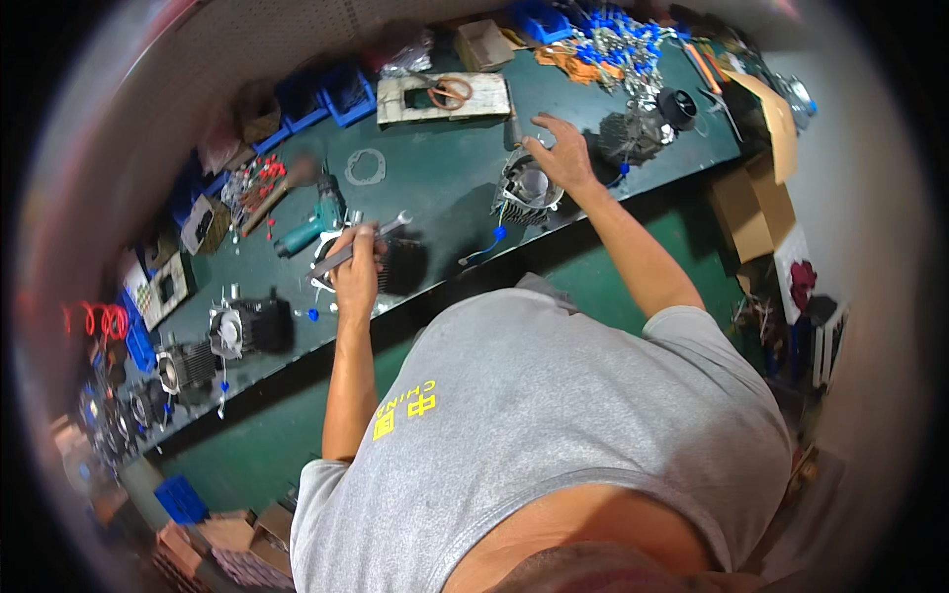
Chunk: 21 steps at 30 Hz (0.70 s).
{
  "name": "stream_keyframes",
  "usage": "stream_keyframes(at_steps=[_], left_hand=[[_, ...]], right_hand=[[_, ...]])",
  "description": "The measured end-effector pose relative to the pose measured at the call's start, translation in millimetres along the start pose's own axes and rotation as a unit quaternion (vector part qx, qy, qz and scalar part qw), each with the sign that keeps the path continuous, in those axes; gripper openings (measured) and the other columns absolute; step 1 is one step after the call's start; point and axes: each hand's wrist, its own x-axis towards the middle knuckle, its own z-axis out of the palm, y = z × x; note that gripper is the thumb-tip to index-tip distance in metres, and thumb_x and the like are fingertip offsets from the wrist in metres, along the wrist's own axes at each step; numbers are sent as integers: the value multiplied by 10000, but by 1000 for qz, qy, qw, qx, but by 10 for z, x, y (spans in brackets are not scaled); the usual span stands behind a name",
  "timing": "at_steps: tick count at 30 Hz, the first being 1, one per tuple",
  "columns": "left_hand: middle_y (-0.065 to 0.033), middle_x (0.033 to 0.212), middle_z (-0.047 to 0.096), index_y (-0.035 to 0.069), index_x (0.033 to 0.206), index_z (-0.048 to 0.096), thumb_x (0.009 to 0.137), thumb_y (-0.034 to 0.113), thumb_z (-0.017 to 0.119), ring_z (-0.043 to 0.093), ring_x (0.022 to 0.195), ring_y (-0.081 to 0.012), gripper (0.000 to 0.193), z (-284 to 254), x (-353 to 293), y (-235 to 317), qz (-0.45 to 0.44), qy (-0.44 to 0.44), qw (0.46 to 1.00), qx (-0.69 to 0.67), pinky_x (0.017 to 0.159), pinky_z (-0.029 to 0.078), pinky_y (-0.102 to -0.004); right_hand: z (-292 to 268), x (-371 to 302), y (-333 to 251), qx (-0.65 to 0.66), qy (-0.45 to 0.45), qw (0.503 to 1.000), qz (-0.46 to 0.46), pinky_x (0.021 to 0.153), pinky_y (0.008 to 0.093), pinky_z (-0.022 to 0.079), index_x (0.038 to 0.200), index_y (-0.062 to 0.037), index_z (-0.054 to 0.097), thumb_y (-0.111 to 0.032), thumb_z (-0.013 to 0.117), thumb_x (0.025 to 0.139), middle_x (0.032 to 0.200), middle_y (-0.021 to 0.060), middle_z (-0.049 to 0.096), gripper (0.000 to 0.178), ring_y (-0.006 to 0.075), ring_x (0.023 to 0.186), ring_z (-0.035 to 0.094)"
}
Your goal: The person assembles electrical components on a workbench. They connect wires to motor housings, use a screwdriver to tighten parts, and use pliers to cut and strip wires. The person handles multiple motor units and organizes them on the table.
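Note:
My left hand is closed round a metal wrench, whose open end points up and to the right. Directly beneath that hand is a finned motor housing, partly covered by it. My right hand, fingers spread, is over the right rim of another finned motor housing; whether it touches the rim I cannot tell. A thin cable with a blue connector trails from this second housing toward the bench's front edge. A green cordless drill lies just beyond my left hand.
The green workbench carries more finned motors along its left end. A flat gasket lies mid-bench, before a pale box. Blue bins line the back. At the right stand a dark motor and a cardboard box.

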Motion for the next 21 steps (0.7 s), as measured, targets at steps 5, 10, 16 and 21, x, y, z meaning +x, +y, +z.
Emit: stream_keyframes(at_steps=[5,10,16,21], left_hand=[[-50,802,684,-25,1137,733,1045,290,546,588,700,-89,378,1009,-178,197,-23,-20,999,-43,605,494,-233],[-60,766,691,-27,1077,733,1017,232,579,588,653,-93,307,1928,-287,162,-33,23,999,-24,585,483,-260],[-79,691,690,-31,965,737,977,214,585,623,611,-133,288,2388,-197,243,-46,108,989,86,559,493,-323],[-120,670,699,-20,893,738,951,244,570,660,602,-202,319,2525,-12,228,-33,102,973,202,590,518,-375]], right_hand=[[61,123,451,55,-187,980,-34,1115,457,433,1274,-43,693,-362,784,850,1288,217,682,538,395,1248,600],[202,143,713,166,-239,956,-37,844,422,576,1175,-40,735,-343,795,853,1137,207,738,447,368,944,725],[239,91,800,237,-202,950,-36,854,391,562,1186,-26,727,-268,799,871,1121,202,741,404,355,970,723],[203,87,820,242,-221,945,-4,891,447,541,1166,-66,741,-308,785,865,1136,175,746,389,365,1002,715]])
